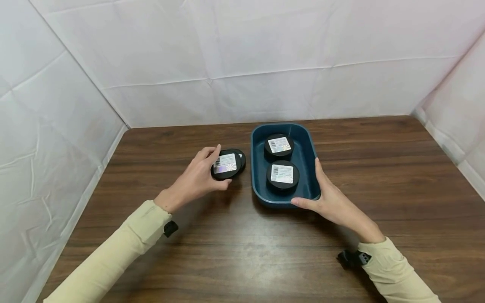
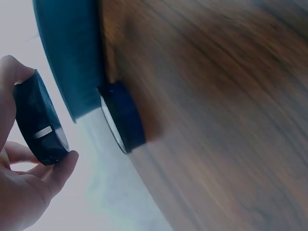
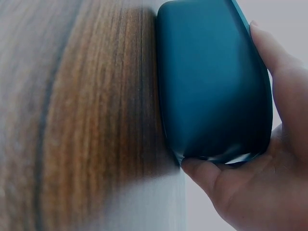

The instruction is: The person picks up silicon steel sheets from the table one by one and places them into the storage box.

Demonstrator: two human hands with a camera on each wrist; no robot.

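Observation:
My left hand (image 1: 197, 176) grips a flat round black container (image 1: 225, 165) by its edge, thumb on the near side and fingers on the far side. A white barcode label faces up on it. In the left wrist view this container is raised above the table, while a second black container (image 2: 126, 118) sits on the wood beneath, partly covered in the head view. My right hand (image 1: 335, 202) holds the near right corner of a blue rectangular tray (image 1: 308, 168), thumb at the near rim and fingers along the right side. Two labelled black containers (image 1: 279, 146) lie inside the tray, one behind the other.
The brown wooden table (image 1: 242, 252) meets a white cloth wall (image 1: 242, 97) at its back edge. More white sheeting (image 1: 49, 139) hangs at the left and right. Dark wrist devices (image 1: 352, 259) sit at both cuffs.

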